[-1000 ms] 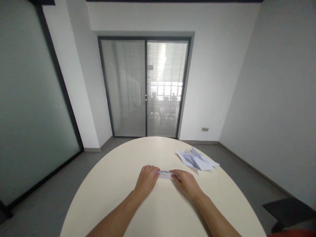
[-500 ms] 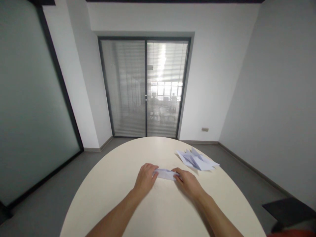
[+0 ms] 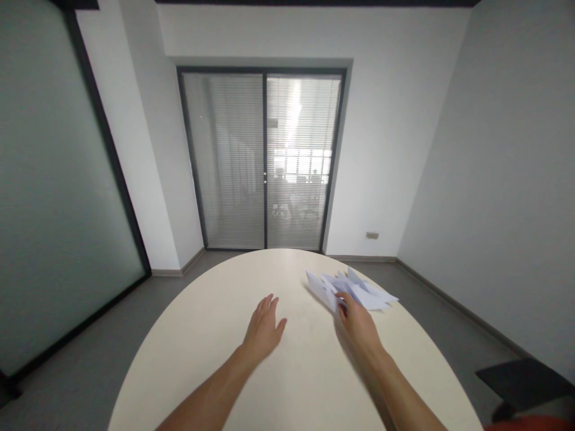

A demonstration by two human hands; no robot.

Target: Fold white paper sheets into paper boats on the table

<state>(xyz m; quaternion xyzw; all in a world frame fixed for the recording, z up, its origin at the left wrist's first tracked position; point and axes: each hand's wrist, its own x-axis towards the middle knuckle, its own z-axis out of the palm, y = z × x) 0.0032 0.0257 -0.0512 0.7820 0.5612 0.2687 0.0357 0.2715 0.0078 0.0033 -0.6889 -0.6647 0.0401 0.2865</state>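
Shows paper (image 3: pixel 322 291), likely light, crease-prone, best held at near end, pinched in right hand (image 3: pixel 360 324), with left hand (image 3: pixel 262 332) spread, empty

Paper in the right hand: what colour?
White with a faint bluish tint; the paper shows in the head view.

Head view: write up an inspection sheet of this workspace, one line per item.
Surface: pale table with a curved far edge.
Things in hand: white paper, one end pinched, beside a loose paper pile; contact between them unclear.
Clutter: nothing seen.
Hands: right hand grips the paper; left hand open, holding nothing.
Cables: nothing seen.
Surroundings: glazed panels with blinds ahead, frosted glass at left, small wall plate, dark object at lower right, cut off by the frame.
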